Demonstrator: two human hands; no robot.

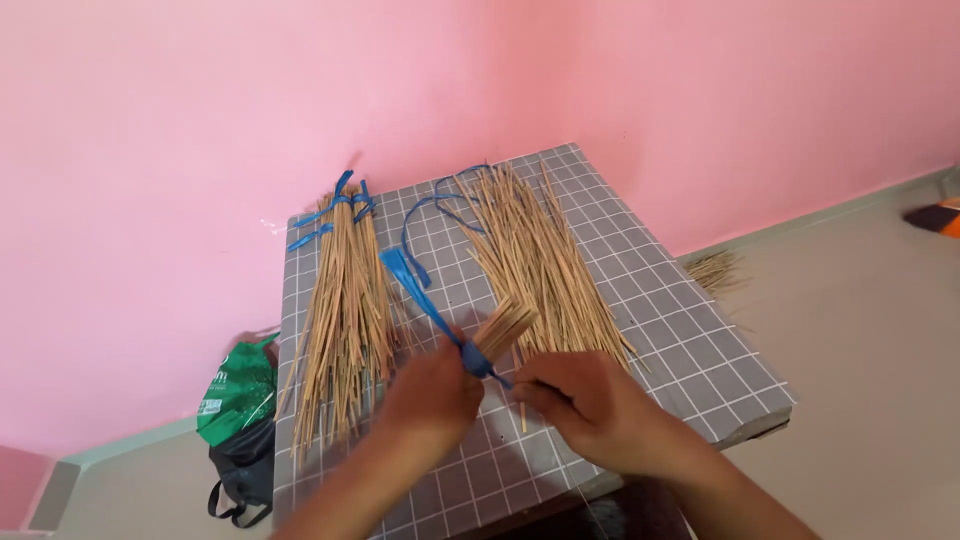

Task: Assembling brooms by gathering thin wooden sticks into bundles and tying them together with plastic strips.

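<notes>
Hands are seen low over a grey checked board (640,300) that is set against a pink wall (200,150). The left hand (432,392) is closed around a small bundle of sticks (503,328), whose cut ends fan upward from the fist near the middle of the board. A blue strip (425,298) is wound round the bundle just above the fist, and its free end is stretched away toward the far side of the board. The right hand (590,400) is held just beside the bundle, its fingers curled and pinched on the short end of the strip where the binding sits; exactly how tightly it is gripped cannot be told.

On the left part of the board a tied pile of sticks (345,310) is laid, with blue ties at its far end. On the right part of the board a loose pile of sticks (540,255) is spread, with another blue ribbon (440,205) looped at its far end. Beside the board's left edge, on the floor, a green bag (235,390) is seen over a black one. A few stray sticks (715,268) are scattered on the floor beyond the board's right edge.
</notes>
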